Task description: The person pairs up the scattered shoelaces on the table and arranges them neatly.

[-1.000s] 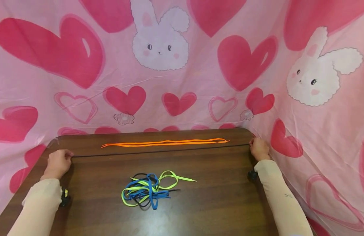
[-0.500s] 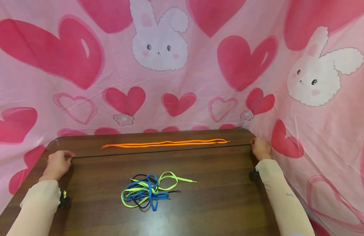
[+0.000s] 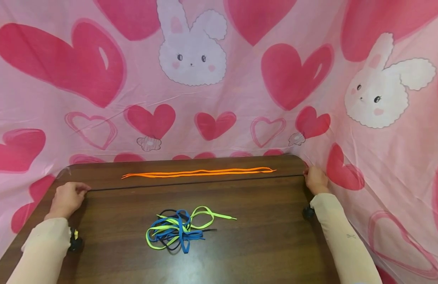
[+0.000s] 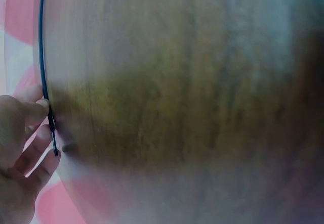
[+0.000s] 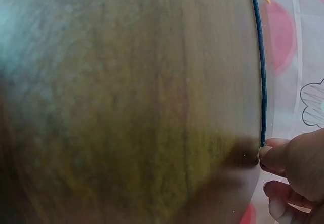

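A thin black shoelace (image 3: 197,182) stretches straight across the back part of the table, just in front of an orange shoelace (image 3: 201,172) laid lengthwise in two strands. My left hand (image 3: 67,198) pinches its left end between thumb and finger; in the left wrist view the dark tip of the shoelace (image 4: 42,42) sticks out past the fingers. At the other end my right hand (image 3: 315,180) pinches the shoelace near the table's right edge. The right wrist view shows the shoelace (image 5: 261,67) running taut up from the thumb (image 5: 273,157).
A loose tangle of shoelaces, with a blue lace (image 3: 183,232), a yellow-green lace (image 3: 206,226) and a black one, lies mid-table. Pink cloth (image 3: 240,90) with hearts and rabbits hangs behind and to the right of the wooden table (image 3: 258,244).
My hands have drifted slightly apart and a little toward me, the right one moving outward, with the black shoelace still held straight between them. The orange shoelace and the tangle stay put.
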A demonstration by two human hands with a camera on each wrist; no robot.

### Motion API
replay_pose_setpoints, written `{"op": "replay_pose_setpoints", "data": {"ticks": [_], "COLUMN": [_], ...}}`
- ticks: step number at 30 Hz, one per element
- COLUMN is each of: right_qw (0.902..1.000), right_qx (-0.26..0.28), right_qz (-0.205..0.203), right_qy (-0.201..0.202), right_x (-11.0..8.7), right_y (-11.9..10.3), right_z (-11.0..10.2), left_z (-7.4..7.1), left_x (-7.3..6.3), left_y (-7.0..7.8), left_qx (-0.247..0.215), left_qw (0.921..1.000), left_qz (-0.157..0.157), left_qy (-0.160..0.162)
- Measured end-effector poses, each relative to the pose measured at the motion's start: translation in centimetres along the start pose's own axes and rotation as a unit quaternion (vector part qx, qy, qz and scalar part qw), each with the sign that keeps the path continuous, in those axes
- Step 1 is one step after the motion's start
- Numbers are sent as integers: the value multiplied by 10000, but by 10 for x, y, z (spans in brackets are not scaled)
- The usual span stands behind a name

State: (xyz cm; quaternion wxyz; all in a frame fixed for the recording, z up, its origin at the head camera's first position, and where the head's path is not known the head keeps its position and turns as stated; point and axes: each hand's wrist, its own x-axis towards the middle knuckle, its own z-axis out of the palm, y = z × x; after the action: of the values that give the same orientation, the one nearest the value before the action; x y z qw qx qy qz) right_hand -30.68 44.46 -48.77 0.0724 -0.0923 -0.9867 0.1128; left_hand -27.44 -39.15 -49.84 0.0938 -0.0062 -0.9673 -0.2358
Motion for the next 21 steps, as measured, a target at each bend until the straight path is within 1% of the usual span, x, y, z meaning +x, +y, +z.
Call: {"op": "replay_pose_setpoints", "data": {"ticks": [2, 6, 8, 10, 13, 16, 19, 21], "right_qw": [10000, 9998, 9998, 9998, 9997, 9992, 9971, 9950], "right_qx": [29, 90, 95, 127, 166, 241, 519, 726], "right_qz": [-19, -96, -134, -152, -197, -274, -436, -572], "right_qy": [61, 147, 137, 79, 52, 165, 359, 373], "right_x": [-1, -3, -4, -4, -6, -9, -14, -18], "right_y": [0, 1, 1, 1, -3, -14, -40, -65], "right_z": [1, 2, 1, 0, -3, -9, -19, -27], "left_z": [-1, 1, 3, 4, 5, 4, 4, 5], "left_x": [-1, -3, -5, -6, -7, -9, -10, -10], "left_y": [-1, -4, -6, -6, -2, 10, 32, 51], "left_qx": [7, 42, 46, 30, -43, -204, -464, -552], "left_qw": [10000, 9999, 9995, 9984, 9951, 9925, 9905, 9886], "left_qz": [17, 109, 196, 364, 641, 836, 1063, 1304], "left_qy": [-8, 83, 223, 438, 748, 864, 740, 506]}}
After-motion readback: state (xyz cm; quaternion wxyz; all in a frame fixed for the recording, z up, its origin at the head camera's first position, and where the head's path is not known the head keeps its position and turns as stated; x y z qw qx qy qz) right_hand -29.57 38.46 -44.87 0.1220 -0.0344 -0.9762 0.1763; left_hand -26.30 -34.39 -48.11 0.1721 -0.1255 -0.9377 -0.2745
